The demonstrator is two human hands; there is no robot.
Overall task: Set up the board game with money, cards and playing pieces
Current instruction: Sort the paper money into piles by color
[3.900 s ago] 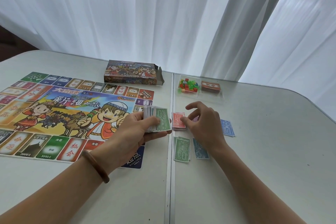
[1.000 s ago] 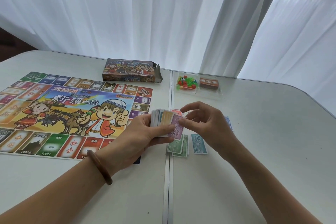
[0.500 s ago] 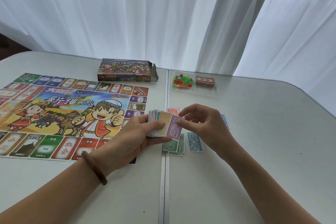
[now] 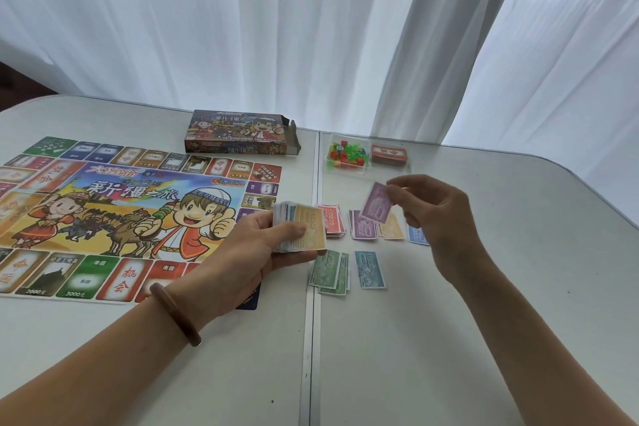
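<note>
My left hand (image 4: 266, 249) grips a stack of play money (image 4: 304, 231) with an orange note on top, just right of the colourful game board (image 4: 114, 214). A single purple note (image 4: 375, 203) is pinched by my right hand (image 4: 439, 214) above the sorted piles. On the table lie a red pile (image 4: 333, 223), a purple pile (image 4: 363, 230), an orange note (image 4: 392, 228), a blue note (image 4: 416, 235), a green pile (image 4: 330, 270) and a teal note (image 4: 370, 268).
The open game box (image 4: 238, 131) lies at the back of the white table (image 4: 484, 339). A clear tray (image 4: 408, 170) holds coloured playing pieces (image 4: 345, 152) and a red card deck (image 4: 389, 155). White curtains hang behind. A seam runs down the table's middle.
My right hand has drawn the purple note off the stack in my left hand and carried it right and up, over the piles. The orange note is now on top of the stack.
</note>
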